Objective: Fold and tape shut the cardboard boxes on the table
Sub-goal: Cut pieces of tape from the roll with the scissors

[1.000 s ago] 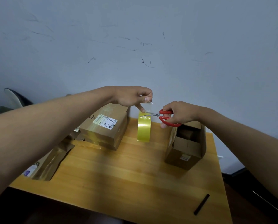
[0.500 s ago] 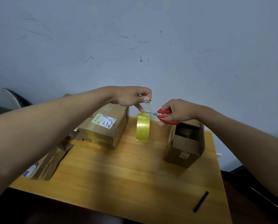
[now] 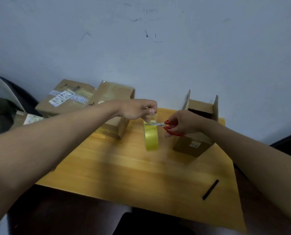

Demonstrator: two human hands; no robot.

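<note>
Left hand (image 3: 138,110) pinches the tape strip (image 3: 151,118) up from the roll (image 3: 151,138); right hand (image 3: 182,123), just right, grips scissors (image 3: 168,128) crossing it.

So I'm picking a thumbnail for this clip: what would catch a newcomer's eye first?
The two hands meeting mid-table: the left hand pinches a strip pulled up from the yellow tape roll standing on edge, while the right hand works red scissors at that strip. Just right stands an open box, flaps up.

Yellow tape roll (image 3: 151,138), red-handled scissors (image 3: 172,130), brown boxes (image 3: 194,146), honey-coloured wooden table (image 3: 133,167)
</note>
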